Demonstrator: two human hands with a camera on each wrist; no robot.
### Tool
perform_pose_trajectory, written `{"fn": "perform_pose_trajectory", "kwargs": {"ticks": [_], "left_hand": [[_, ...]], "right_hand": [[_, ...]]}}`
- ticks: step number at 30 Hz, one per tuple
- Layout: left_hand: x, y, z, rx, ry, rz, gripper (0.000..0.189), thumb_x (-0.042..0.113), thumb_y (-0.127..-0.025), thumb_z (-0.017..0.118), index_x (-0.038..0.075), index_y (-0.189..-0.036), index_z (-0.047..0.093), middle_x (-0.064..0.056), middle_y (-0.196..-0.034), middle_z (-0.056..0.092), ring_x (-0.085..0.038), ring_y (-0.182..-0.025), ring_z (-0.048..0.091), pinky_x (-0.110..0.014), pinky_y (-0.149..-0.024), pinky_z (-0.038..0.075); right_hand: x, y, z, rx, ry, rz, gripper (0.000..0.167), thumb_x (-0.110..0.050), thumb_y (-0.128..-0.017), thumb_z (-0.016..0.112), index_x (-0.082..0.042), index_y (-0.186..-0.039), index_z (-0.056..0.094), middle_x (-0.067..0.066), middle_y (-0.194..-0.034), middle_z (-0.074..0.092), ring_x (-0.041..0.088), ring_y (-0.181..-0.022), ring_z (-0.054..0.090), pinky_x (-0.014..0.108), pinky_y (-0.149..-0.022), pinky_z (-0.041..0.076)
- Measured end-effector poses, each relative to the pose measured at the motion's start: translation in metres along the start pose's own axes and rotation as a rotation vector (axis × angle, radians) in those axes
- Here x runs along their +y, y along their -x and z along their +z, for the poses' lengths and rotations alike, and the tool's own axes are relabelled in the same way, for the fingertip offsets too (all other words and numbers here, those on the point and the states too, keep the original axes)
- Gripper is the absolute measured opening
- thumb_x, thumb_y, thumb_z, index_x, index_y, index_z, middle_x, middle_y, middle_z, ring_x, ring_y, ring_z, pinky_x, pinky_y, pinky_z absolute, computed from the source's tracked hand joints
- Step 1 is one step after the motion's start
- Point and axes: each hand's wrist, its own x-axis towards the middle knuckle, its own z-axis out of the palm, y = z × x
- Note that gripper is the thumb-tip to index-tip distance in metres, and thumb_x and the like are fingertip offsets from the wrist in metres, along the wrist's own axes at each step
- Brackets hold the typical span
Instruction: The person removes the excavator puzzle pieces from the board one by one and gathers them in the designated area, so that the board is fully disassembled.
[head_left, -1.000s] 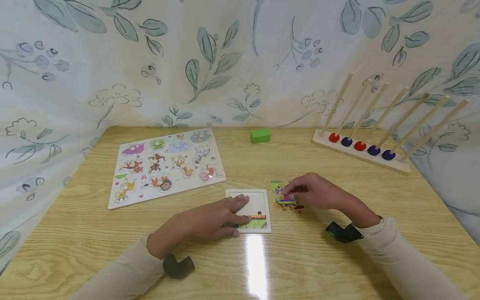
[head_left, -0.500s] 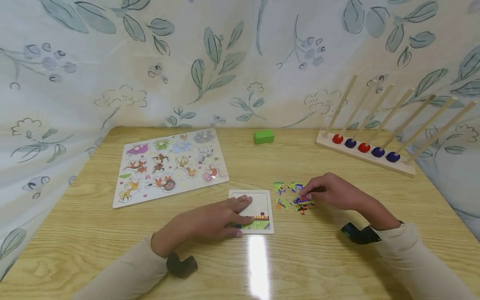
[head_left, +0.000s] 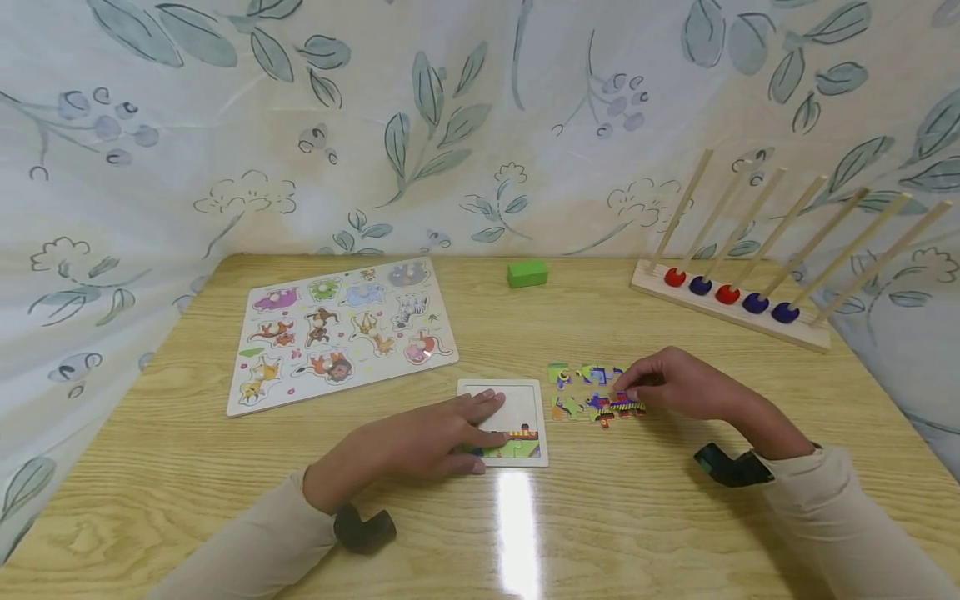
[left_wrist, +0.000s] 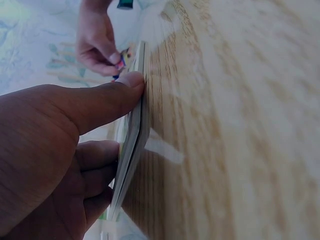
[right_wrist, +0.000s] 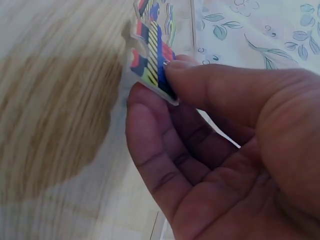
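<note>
My left hand [head_left: 431,437] lies across a small square puzzle tray [head_left: 537,392], fingers spread over its top. The thumb [left_wrist: 132,80] touches the tray's near edge in the left wrist view. A few picture pieces show along the tray's lower part; my fingers hide some of it. To the right of the tray, my right hand [head_left: 678,385] pinches a jigsaw piece [right_wrist: 156,57] with yellow-black stripes, blue and red, between thumb and fingers. That piece is at the right end of a group of loose jigsaw pieces [head_left: 567,405] on the table.
A knobbed animal puzzle board [head_left: 352,383] lies at the back left of the wooden table [head_left: 450,533]. A green block [head_left: 528,274] sits at the back middle. At the back right stands a wooden rack [head_left: 731,308] with tall pegs and several red and blue beads.
My right hand has moved right with the striped jigsaw piece, from over the loose pieces to their right end, uncovering more of them. The left hand stays on the tray.
</note>
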Motion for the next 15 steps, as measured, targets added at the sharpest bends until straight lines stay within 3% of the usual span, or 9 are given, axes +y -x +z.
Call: {"fn": "perform_pose_trajectory", "kwargs": {"ticks": [7, 15], "left_hand": [[-0.0002, -0.0005, 0.0006, -0.002, 0.018, -0.020, 0.045, 0.031, -0.099, 0.057, 0.017, -0.142, 0.053, -0.012, -0.159, 0.019, -0.025, -0.146, 0.013, -0.038, -0.116, 0.020], [0.0006, -0.0006, -0.0002, -0.010, 0.033, -0.039, 0.045, 0.030, -0.099, 0.058, 0.019, -0.142, 0.053, -0.011, -0.159, 0.019, -0.023, -0.146, 0.013, -0.039, -0.116, 0.020]], "right_hand": [[0.0026, -0.0004, -0.0020, -0.033, 0.023, 0.002, 0.013, -0.002, -0.092, 0.064, -0.005, -0.100, 0.073, 0.000, -0.098, 0.070, 0.014, -0.089, 0.060, 0.024, -0.075, 0.052], [-0.0015, 0.0026, -0.0068, -0.009, 0.042, 0.017, 0.014, -0.003, -0.092, 0.064, -0.007, -0.100, 0.074, 0.002, -0.102, 0.070, 0.017, -0.090, 0.062, 0.028, -0.076, 0.053]]}}
